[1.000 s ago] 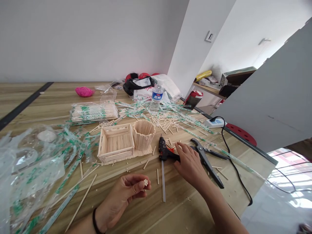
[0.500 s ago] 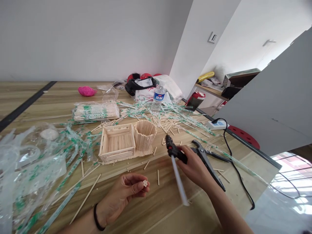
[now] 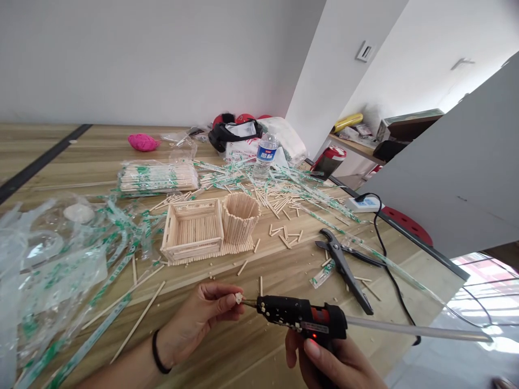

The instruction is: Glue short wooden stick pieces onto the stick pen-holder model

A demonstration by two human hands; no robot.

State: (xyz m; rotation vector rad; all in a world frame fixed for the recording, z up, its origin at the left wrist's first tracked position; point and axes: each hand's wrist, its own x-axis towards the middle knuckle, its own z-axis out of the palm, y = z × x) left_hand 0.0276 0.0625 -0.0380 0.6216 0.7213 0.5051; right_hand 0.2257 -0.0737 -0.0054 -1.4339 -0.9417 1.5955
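Note:
Between thumb and fingers, my left hand pinches a small pale flower-shaped piece. My right hand is wrapped round the handle of a black glue gun, whose red light glows and whose clear glue stick juts out to the right. The gun's nozzle points left and its tip meets or nearly meets the flower piece. Beyond my hands stands a wooden-stick tray joined to a round stick cup on one stick base.
Pliers-like cutters lie at the right, near a power strip with a black cord. Plastic wrappers cover the left side. A bundle of sticks, loose cut sticks and a water bottle are farther back.
My right hand has lifted the glue gun off the table's right side and turned it, bringing its nozzle to the piece in my left hand. My left hand has barely moved.

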